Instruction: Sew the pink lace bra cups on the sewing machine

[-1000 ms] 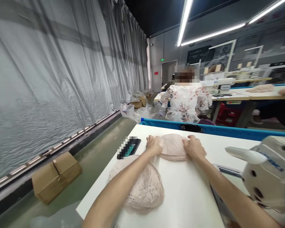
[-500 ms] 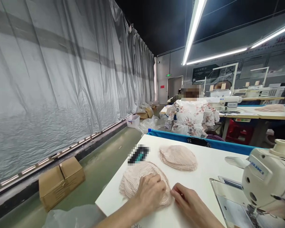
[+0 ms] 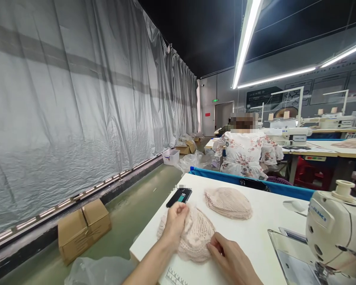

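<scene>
A stack of pale pink lace pieces (image 3: 195, 237) lies at the near left of the white table (image 3: 264, 233). My left hand (image 3: 174, 219) pinches the far edge of its top piece with closed fingers. My right hand (image 3: 225, 253) grips the near right edge of the same stack, fingers curled. A second pink lace stack (image 3: 228, 202) lies farther back, untouched. A black phone (image 3: 178, 196) rests by the table's left edge, just beyond my left hand.
A white sewing machine (image 3: 335, 233) stands at the right on the table. A person in a floral top (image 3: 247, 154) sits beyond the blue table edge. A cardboard box (image 3: 84, 229) sits on the green floor at left, below a grey plastic curtain.
My left hand has shifted from lying flat on the near stack to pinching its far edge. My right hand now grips the stack's near edge. The view has tilted slightly.
</scene>
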### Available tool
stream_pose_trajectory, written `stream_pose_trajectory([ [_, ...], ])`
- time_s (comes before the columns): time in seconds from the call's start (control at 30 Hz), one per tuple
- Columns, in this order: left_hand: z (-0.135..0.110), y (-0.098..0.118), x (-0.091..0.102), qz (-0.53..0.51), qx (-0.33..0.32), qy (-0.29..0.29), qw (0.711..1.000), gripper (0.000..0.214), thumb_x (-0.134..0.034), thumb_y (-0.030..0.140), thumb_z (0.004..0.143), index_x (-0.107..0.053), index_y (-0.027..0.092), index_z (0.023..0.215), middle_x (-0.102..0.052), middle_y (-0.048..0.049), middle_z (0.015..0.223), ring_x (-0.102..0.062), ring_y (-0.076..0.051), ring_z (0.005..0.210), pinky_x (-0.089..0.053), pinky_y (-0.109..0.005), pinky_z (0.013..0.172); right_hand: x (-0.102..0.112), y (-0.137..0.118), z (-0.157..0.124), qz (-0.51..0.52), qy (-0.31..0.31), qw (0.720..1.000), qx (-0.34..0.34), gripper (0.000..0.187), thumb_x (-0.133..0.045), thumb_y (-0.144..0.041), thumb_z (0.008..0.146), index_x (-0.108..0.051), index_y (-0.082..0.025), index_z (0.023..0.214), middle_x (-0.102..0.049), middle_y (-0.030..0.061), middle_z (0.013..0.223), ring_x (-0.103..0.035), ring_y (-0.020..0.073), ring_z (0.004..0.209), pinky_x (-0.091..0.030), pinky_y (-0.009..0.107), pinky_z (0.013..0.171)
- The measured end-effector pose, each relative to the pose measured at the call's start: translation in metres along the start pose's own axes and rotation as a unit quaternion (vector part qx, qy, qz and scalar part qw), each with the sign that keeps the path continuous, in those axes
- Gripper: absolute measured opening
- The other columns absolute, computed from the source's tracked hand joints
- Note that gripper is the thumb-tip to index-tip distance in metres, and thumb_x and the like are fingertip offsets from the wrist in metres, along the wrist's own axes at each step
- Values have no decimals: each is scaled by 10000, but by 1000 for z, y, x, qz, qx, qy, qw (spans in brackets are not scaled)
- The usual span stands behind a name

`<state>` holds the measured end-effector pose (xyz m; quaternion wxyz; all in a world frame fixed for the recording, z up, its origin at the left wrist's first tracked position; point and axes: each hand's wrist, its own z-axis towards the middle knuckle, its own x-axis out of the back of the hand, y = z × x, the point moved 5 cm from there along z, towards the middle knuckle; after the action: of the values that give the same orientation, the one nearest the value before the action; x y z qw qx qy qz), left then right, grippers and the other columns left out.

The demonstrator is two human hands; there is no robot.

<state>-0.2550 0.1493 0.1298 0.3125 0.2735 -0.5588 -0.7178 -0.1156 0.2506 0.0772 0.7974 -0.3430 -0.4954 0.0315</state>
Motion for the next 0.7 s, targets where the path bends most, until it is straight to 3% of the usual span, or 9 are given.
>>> stream_pose_trajectory([
  [0.1, 7, 4, 17, -57, 6, 59, 997, 564, -664, 712, 639, -557, 185, 808, -553, -5, 719, -528, -140, 664, -422, -256, 653, 2, -3, 3, -22, -18, 1000, 3, 147, -449, -303, 920, -523, -241, 809, -640, -10, 718, -608, 187, 685, -414, 287, 589],
  [0.2, 7, 5, 25, -81, 10, 73, 994, 615, -711, 735, 564, -570, 182, 792, -559, 0, 697, -534, -140, 650, -420, -246, 631, 8, -11, 5, -66, -20, 997, -22, 138, -537, -315, 953, -588, -188, 934, -633, -15, 776, -617, 160, 711, -484, 311, 646],
  [0.4, -17, -16, 15, -55, 81, -9, 995, 608, -882, 568, 367, -631, 145, 724, -536, 26, 555, -464, -121, 507, -330, -215, 481, 17, -31, 1, -117, 4, 989, -89, 206, -604, -341, 952, -642, -158, 1036, -675, 37, 1018, -662, 182, 880, -549, 394, 795],
  [0.43, -17, -20, 15, -49, 89, -17, 995, 605, -876, 564, 398, -640, 150, 770, -528, 39, 547, -446, -113, 491, -301, -205, 464, 19, -33, 2, -115, 9, 989, -90, 215, -609, -344, 948, -640, -159, 1053, -674, 41, 1038, -662, 187, 895, -548, 402, 805],
  [0.47, -14, -24, 17, -36, 96, -14, 995, 605, -876, 551, 421, -647, 158, 821, -534, 46, 552, -445, -112, 490, -289, -197, 457, 20, -34, 3, -110, 16, 990, -86, 223, -616, -346, 943, -639, -158, 1060, -672, 43, 1048, -661, 191, 903, -547, 408, 809],
  [0.57, -2, -34, 26, -11, 134, 17, 991, 672, -904, 501, 321, -646, 176, 850, -593, 36, 629, -502, -133, 524, -386, -216, 480, 23, -40, 7, -81, 45, 994, -55, 215, -619, -340, 940, -639, -160, 1056, -668, 43, 1053, -657, 192, 908, -544, 408, 809],
  [0.63, 4, -37, 31, -44, 180, 23, 982, 696, -914, 445, 280, -649, 185, 869, -633, 23, 686, -543, -148, 552, -426, -219, 474, 23, -48, 10, -43, 70, 996, -22, 199, -623, -332, 937, -642, -166, 1044, -663, 46, 1070, -651, 192, 918, -541, 404, 811],
  [0.7, 8, -32, 37, -102, 187, 41, 976, 670, -906, 379, 305, -653, 204, 901, -667, 17, 743, -586, -161, 592, -460, -210, 477, 25, -58, 15, 16, 102, 995, 4, 174, -627, -325, 935, -648, -169, 1009, -668, 40, 1046, -651, 183, 901, -544, 390, 802],
])
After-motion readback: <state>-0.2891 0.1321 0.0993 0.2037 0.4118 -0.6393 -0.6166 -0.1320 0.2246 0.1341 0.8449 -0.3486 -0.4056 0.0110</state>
